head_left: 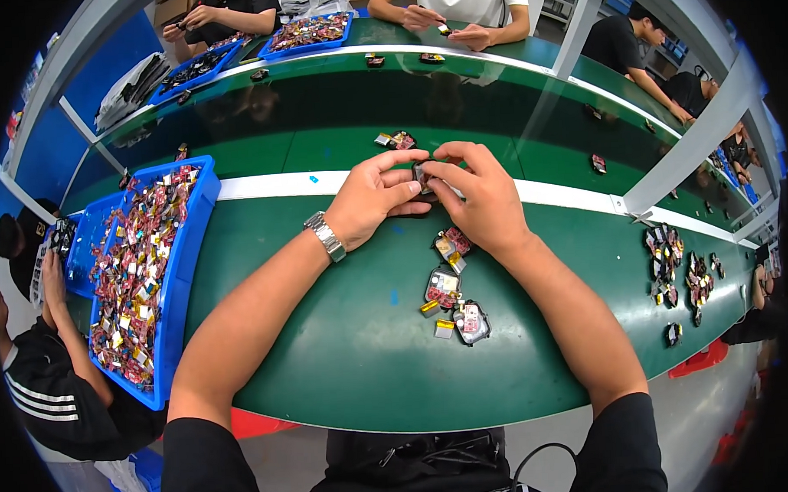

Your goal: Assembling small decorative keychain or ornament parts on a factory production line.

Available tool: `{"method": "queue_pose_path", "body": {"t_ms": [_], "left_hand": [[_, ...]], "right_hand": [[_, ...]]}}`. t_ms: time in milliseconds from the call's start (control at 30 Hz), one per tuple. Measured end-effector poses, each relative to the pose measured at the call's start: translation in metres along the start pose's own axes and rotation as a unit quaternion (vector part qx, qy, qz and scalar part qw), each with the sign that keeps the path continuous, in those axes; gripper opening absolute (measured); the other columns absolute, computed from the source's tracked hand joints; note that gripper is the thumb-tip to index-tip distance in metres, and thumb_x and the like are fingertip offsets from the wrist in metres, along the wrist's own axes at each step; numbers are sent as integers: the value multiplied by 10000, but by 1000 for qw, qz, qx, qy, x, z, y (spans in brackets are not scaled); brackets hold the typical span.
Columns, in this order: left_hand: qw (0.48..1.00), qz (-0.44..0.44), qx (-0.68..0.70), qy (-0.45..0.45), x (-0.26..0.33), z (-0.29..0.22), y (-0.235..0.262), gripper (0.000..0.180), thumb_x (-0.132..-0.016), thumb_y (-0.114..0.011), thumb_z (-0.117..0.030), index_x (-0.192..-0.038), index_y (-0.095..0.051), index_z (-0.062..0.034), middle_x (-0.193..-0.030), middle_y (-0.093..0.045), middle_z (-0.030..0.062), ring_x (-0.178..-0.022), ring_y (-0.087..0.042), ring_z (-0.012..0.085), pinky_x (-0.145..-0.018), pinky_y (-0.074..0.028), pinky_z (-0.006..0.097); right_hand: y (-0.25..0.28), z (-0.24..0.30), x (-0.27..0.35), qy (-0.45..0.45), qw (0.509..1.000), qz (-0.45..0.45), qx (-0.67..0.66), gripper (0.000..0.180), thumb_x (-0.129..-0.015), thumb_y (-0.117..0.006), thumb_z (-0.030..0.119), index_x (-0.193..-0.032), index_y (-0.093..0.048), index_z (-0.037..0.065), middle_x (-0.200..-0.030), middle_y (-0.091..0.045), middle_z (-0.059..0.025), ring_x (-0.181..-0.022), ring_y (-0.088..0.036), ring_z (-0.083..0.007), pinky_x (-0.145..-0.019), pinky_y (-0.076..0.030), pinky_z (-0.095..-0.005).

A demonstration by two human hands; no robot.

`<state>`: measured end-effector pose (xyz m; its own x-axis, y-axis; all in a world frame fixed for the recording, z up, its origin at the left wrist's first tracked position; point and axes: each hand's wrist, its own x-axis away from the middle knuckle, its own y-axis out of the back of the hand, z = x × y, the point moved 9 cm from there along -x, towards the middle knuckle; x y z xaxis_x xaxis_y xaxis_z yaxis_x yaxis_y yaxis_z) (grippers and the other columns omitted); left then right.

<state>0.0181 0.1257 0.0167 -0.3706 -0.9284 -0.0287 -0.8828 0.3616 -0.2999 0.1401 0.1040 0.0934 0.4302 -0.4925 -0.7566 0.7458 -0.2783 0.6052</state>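
Note:
Above the far part of the green bench, both hands meet around a small dark casing [425,177] with a greyish inside. My left hand [364,201] grips its left side, thumb on top. The fingers of my right hand [488,199] close on it from the right, covering much of it. Just below the hands lies a red circuit board with a yellow-taped cell [452,246]. Nearer to me are an open casing with a red board [443,285] and another black casing [472,322]. Beside them sits a loose silver battery with yellow tape [445,329].
A blue tray [203,196] heaped with small boards and batteries stands at the left. Clusters of similar assemblies [665,256] lie at the right. Beyond a white rail [270,186] runs a dark green belt [321,153] carrying scattered pieces. Other people work across and beside the bench.

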Motion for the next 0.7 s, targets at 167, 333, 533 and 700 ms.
{"method": "queue_pose_path", "body": {"t_ms": [167,333,533,700], "left_hand": [[1000,-9,-13,-2,0,-1,1,452,-943,-547,18,-1379,-432,-17,-1186,-618,116,-1058,-642,174,-922,-573,327],[1000,-6,-15,3,1,1,2,441,-939,-544,28,-1365,-440,-16,-1182,-621,123,-1049,-646,178,-935,-568,329],[1000,7,-12,1,0,0,-1,456,-920,-569,34,-1356,-445,-19,-1181,-621,125,-1046,-646,179,-928,-565,327],[1000,16,-13,-7,1,0,-2,460,-913,-586,24,-1349,-445,-20,-1185,-619,125,-1056,-641,180,-923,-565,328]], "right_hand": [[-4,-2,-3,9,997,69,-26,149,-767,-729,51,-875,-627,59,-1131,-592,-73,-1040,-579,-270,-809,-524,-374],[-12,-7,1,0,994,88,-70,145,-773,-728,55,-894,-649,69,-1184,-583,-90,-1114,-544,-291,-879,-499,-388],[-12,-12,1,-28,993,80,-83,109,-788,-716,81,-890,-679,78,-1190,-597,-91,-1119,-546,-298,-917,-482,-391],[-13,-9,2,-24,994,69,-81,108,-780,-717,82,-879,-676,67,-1164,-611,-91,-1113,-557,-300,-924,-479,-383]]}}
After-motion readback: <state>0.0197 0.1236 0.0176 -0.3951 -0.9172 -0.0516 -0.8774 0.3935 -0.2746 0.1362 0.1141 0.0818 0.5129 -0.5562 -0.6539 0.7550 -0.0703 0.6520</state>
